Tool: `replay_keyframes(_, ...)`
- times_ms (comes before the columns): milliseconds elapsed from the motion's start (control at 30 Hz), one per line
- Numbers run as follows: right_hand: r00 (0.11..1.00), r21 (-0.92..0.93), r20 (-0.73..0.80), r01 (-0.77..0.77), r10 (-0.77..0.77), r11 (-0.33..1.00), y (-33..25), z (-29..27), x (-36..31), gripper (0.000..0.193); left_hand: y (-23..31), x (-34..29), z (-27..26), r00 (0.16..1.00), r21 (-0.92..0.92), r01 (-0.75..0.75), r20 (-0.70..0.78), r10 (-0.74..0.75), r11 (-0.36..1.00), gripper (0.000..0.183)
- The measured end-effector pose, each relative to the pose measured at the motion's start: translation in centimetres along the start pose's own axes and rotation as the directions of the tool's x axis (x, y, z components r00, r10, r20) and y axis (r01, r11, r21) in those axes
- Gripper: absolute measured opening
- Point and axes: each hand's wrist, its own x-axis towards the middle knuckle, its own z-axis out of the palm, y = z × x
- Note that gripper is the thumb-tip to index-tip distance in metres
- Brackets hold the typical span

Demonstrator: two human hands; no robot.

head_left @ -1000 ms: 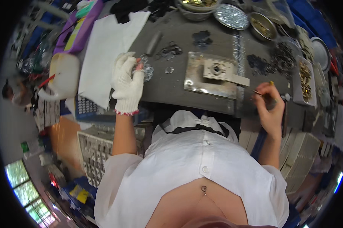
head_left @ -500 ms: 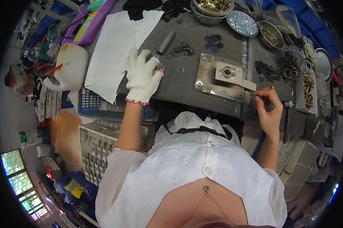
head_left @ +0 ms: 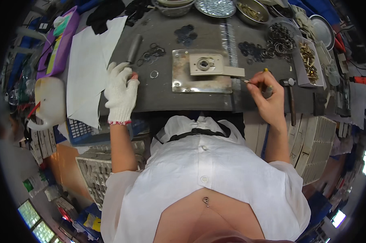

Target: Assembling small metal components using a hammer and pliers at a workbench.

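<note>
My left hand [head_left: 120, 95], in a white knitted glove with a bare thumb tip, rests at the bench's near left, beside a white sheet [head_left: 85, 69]. Its fingers curl inward and hide whatever is under them. One thin metal ring [head_left: 154, 74] lies just right of it. My bare right hand [head_left: 267, 95] pinches a slim metal-tipped tool [head_left: 246, 81], its tip toward me from a beige block's arm [head_left: 234, 72]. A greyish cylindrical piece [head_left: 267, 92] also shows within that hand. The beige block [head_left: 197, 70], with a round socket, sits on a metal plate [head_left: 181, 84].
Dark rings [head_left: 151, 54] and flat discs [head_left: 185, 35] lie in piles behind. A grey metal cylinder [head_left: 134, 48] is near the sheet. Right of my right hand are a hammer [head_left: 291, 101] and a box of brass-coloured parts [head_left: 299, 60]. Bowls [head_left: 247, 16] line the back.
The whole view has shifted, so the bench appears further left. My left hand has drawn back toward me, and the rings seen at its fingertips are hidden. The right-hand tool has moved slightly off the block's arm.
</note>
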Motion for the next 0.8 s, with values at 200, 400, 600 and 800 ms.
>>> replay_keyframes(200,0.994,0.051,0.021,-0.106,0.105,0.993,0.8,-0.7,-0.3,0.006,-0.3,-0.7,-0.9,0.989,0.272,-0.052,0.144,0.013,0.961,0.017)
replay_keyframes(400,0.996,0.070,0.052,-0.078,0.074,0.995,1.3,-0.3,0.4,0.005,-0.7,-0.6,-0.8,0.990,0.168,-0.136,0.046,0.130,0.976,0.013)
replay_keyframes(600,0.999,0.079,0.041,-0.029,0.026,0.996,0.9,1.0,1.4,0.006,4.8,-0.5,0.1,0.972,-0.743,0.234,0.163,-0.170,0.627,0.012)
replay_keyframes(800,0.997,0.089,0.067,-0.041,0.035,0.995,0.0,1.2,1.7,0.005,5.9,1.0,0.9,0.979,-0.355,-0.162,0.057,0.194,0.921,0.012)
